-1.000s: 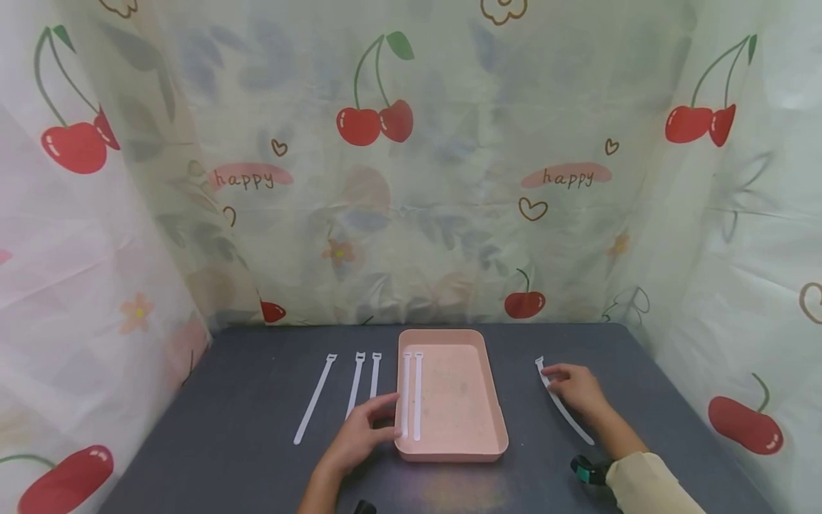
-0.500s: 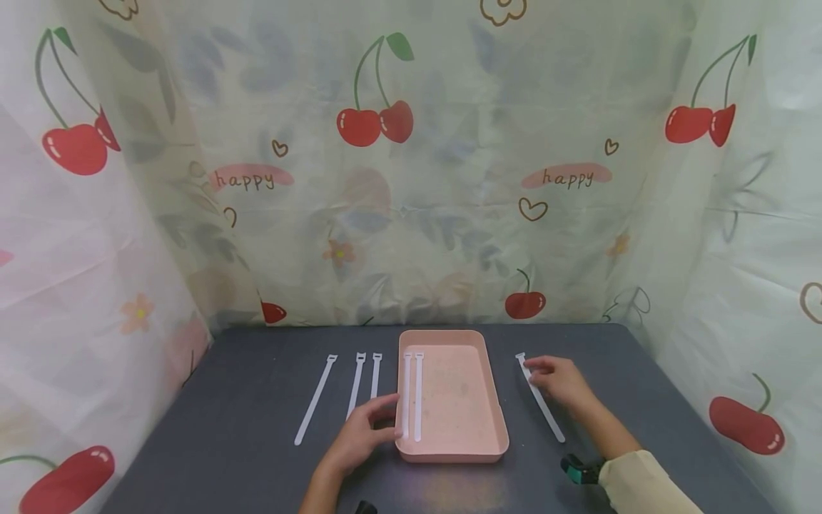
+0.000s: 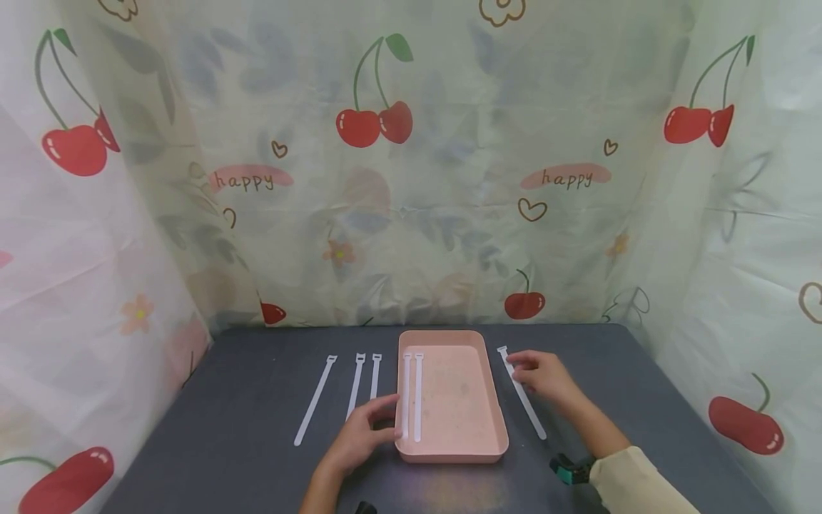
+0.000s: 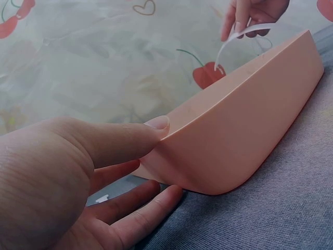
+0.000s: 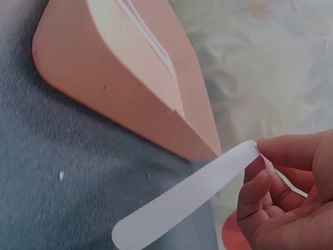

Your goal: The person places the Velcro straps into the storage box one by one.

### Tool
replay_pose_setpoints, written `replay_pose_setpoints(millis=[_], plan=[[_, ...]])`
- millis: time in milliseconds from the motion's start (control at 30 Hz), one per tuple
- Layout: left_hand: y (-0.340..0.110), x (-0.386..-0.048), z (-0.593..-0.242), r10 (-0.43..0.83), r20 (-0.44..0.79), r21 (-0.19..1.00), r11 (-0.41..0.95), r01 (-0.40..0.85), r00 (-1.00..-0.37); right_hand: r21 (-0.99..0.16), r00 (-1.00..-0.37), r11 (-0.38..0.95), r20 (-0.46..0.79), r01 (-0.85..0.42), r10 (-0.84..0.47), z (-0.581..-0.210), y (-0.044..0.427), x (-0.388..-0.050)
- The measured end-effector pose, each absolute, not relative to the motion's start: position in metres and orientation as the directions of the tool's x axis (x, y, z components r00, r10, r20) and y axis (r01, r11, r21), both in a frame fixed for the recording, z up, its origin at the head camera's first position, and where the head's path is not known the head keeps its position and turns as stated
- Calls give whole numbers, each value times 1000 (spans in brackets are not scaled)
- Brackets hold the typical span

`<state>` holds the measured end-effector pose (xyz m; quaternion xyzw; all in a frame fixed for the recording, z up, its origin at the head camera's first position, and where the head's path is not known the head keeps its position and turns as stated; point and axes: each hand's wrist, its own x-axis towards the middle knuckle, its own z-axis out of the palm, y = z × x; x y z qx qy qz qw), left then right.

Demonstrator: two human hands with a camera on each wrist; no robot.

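White strap (image 5: 186, 197) in right hand (image 5: 295, 213)

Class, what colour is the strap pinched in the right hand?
White; the right wrist view shows the strap best.

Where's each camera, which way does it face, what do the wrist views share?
Head: worn on the head, facing forward and down at the pink tray and dark table; left hand, right hand and cream sleeve show.
Left wrist: on that wrist, facing past the left hand across the pink tray; right hand at top.
Right wrist: on that wrist, facing past the held white strap toward the pink tray's outer wall; only the right hand shows.
Both wrist views share the pink tray, right hand and held white strap.
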<state>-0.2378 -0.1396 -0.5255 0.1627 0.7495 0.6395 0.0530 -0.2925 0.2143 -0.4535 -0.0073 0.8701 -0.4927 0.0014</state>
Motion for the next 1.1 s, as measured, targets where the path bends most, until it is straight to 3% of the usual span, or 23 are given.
replay_pose_setpoints(millis=[500, 833, 1100], plan=[[-139, -239, -527, 310, 121, 977, 132, 169, -943, -891, -999, 453, -6, -11, -35, -452, 187, -296], [-135, -224, -501, 320, 152, 970, 133, 203, -935, -912, -999, 409, -15, -7, -52, -456, 176, -302], [-138, -236, -522, 312, 135, 974, 132, 184, -941, -922, -998, 388, -40, 18, -48, -461, 169, -307]])
